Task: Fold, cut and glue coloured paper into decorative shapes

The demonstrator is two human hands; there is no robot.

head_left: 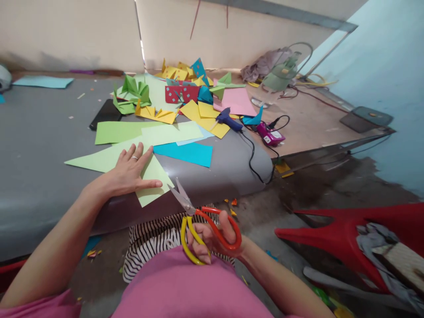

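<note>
My left hand (130,172) lies flat with fingers spread on a pale green paper sheet (96,157), whose near corner hangs over the table edge. In my right hand (210,238) is a pair of scissors (187,205) with one red-orange and one yellow handle. Their blades stand apart, tips close to the sheet's near right corner; whether they touch it I cannot tell. Just past my left fingertips are a blue paper piece (188,152), a pale green strip (172,132) and a brighter green sheet (115,131).
A blue glue gun (230,120) rests on yellow paper, its cord trailing over the table edge. Folded green paper shapes (132,92), a red patterned piece (181,94) and a phone (107,114) lie farther back. A magenta power socket (270,134) sits right. A red chair (331,234) stands beside me.
</note>
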